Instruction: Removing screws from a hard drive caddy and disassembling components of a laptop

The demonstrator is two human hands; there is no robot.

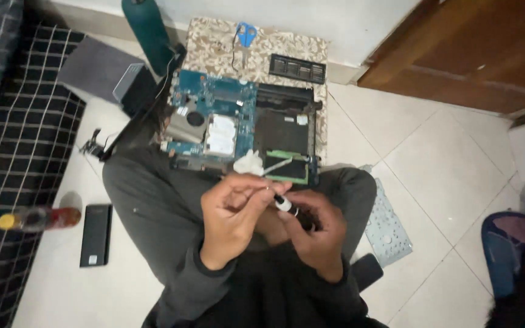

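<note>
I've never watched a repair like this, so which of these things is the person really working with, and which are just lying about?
In use:
left hand pinching a thin white swab
right hand holding a small black-and-white tube
opened laptop board
white wad on it

Lying about:
blue scissors
black phone
small bottle
grey metal plate
dark green bottle

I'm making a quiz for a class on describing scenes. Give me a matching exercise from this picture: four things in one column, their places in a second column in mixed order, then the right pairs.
Things:
1. blue-handled scissors
2. black phone
3. opened laptop
4. small bottle with yellow cap

Places:
A. lying on the checked cloth at the left
B. on the patterned board, nearest the wall
C. flat on the floor tiles, beside the person's knee
D. just beyond the two hands

Pairs: 1-B, 2-C, 3-D, 4-A
</note>
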